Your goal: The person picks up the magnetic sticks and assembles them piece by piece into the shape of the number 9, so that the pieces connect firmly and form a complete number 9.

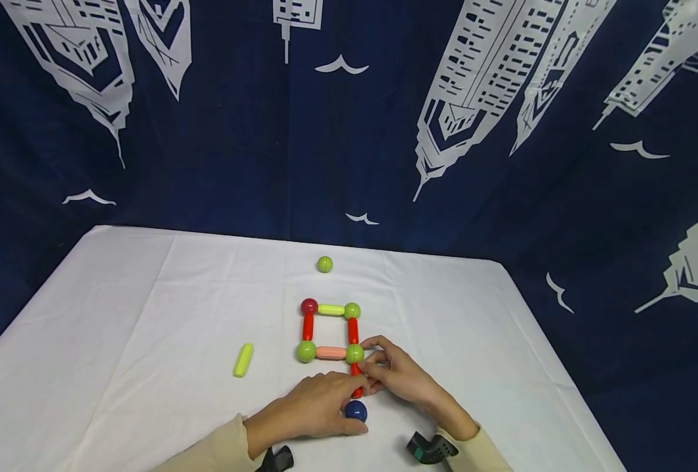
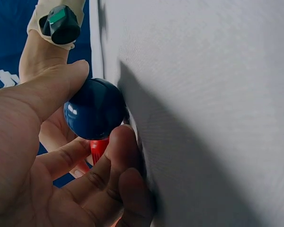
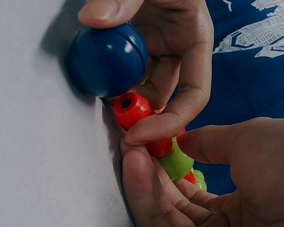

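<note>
A square of magnetic rods and balls lies on the white table: a red ball (image 1: 309, 307), green balls at the other corners, two red sides, a yellow-green side and a pink rod (image 1: 331, 353). From its near right green ball (image 1: 355, 354), another red magnetic rod (image 3: 132, 111) extends toward the person. My left hand (image 1: 325, 403) holds a blue ball (image 2: 94, 109) between thumb and fingers, close to the rod's free end, its index finger touching the rod. With curled fingers, my right hand (image 1: 399, 372) pinches the red rod beside the green ball, whose lower side its fingers partly hide.
A loose yellow-green rod (image 1: 243, 360) lies left of the square. Beyond the square sits a single green ball (image 1: 325, 264). A dark blue curtain (image 1: 237, 164) with white building prints hangs behind the table (image 1: 148, 314). Both wrists wear dark camera mounts.
</note>
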A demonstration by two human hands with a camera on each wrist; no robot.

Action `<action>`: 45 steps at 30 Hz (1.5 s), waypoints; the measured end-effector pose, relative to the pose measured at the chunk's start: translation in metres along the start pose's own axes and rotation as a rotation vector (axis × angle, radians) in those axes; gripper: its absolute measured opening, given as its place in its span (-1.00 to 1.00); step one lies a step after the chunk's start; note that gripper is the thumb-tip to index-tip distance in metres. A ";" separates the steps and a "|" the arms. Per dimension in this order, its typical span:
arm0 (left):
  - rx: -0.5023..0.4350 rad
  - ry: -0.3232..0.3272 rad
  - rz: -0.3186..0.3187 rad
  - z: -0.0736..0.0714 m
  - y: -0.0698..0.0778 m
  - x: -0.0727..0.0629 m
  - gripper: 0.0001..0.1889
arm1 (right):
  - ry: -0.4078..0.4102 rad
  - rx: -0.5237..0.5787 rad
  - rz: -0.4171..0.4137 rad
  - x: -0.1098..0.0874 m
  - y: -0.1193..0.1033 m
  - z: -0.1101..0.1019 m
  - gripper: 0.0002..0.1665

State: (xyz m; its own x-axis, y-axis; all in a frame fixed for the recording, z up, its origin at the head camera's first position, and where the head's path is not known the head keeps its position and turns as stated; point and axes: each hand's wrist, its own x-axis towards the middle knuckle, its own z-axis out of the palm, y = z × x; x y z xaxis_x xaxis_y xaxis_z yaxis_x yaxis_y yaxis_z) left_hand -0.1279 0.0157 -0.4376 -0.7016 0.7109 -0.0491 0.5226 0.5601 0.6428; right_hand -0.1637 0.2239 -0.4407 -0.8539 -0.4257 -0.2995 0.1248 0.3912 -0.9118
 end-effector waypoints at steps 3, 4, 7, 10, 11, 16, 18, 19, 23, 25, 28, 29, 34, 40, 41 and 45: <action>0.010 0.002 -0.007 0.001 -0.001 0.002 -0.52 | 0.001 -0.007 -0.006 0.000 0.000 0.000 -0.50; 0.013 0.001 -0.012 0.001 0.000 0.002 -0.53 | -0.001 -0.009 -0.009 0.000 -0.001 0.000 -0.50; 0.026 -0.002 -0.024 0.001 0.000 0.004 -0.54 | -0.005 -0.013 -0.016 0.000 -0.001 0.000 -0.51; 0.036 -0.001 -0.032 0.000 0.001 0.004 -0.55 | -0.006 -0.017 -0.021 0.000 0.000 0.000 -0.52; 0.037 -0.002 -0.033 0.000 0.001 0.004 -0.55 | -0.006 -0.018 -0.023 0.000 0.000 0.000 -0.52; 0.049 0.013 -0.029 -0.005 0.000 -0.003 -0.53 | 0.010 -0.019 -0.024 -0.001 0.001 0.002 -0.50; 0.053 0.043 -0.031 -0.009 -0.001 -0.008 -0.51 | 0.015 -0.022 -0.026 -0.001 0.001 0.002 -0.49; 0.056 0.063 -0.033 -0.012 -0.002 -0.011 -0.51 | 0.018 -0.025 -0.025 -0.001 0.001 0.002 -0.49; 0.046 0.147 -0.058 -0.028 -0.008 -0.027 -0.55 | 0.025 -0.037 -0.030 -0.002 0.001 0.003 -0.45; 0.040 0.190 -0.087 -0.038 -0.012 -0.036 -0.58 | 0.030 -0.042 -0.034 -0.002 0.001 0.003 -0.44; 0.035 0.264 -0.145 -0.054 -0.022 -0.051 -0.63 | 0.030 -0.044 -0.046 -0.002 0.001 0.004 -0.43; 0.034 0.287 -0.162 -0.060 -0.026 -0.056 -0.65 | 0.030 -0.044 -0.048 -0.002 0.001 0.004 -0.43; 0.038 0.390 -0.200 -0.078 -0.049 -0.084 -0.72 | 0.028 -0.047 -0.053 -0.001 0.002 0.005 -0.40; 0.008 0.365 -0.286 -0.078 -0.069 -0.106 -0.64 | 0.039 -0.065 -0.072 0.000 0.002 0.008 -0.35; 0.006 0.354 -0.300 -0.077 -0.071 -0.107 -0.63 | 0.047 -0.070 -0.078 0.000 0.002 0.008 -0.35; 0.020 0.320 -0.336 -0.070 -0.078 -0.108 -0.61 | 0.071 -0.078 -0.091 0.000 0.003 0.009 -0.34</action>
State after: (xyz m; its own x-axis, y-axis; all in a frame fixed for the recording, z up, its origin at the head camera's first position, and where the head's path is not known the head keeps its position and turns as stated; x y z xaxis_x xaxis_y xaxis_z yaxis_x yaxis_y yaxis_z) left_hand -0.1268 -0.1341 -0.4292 -0.9463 0.3230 -0.0118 0.2475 0.7475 0.6164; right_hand -0.1590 0.2175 -0.4460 -0.8939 -0.4042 -0.1937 0.0083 0.4171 -0.9088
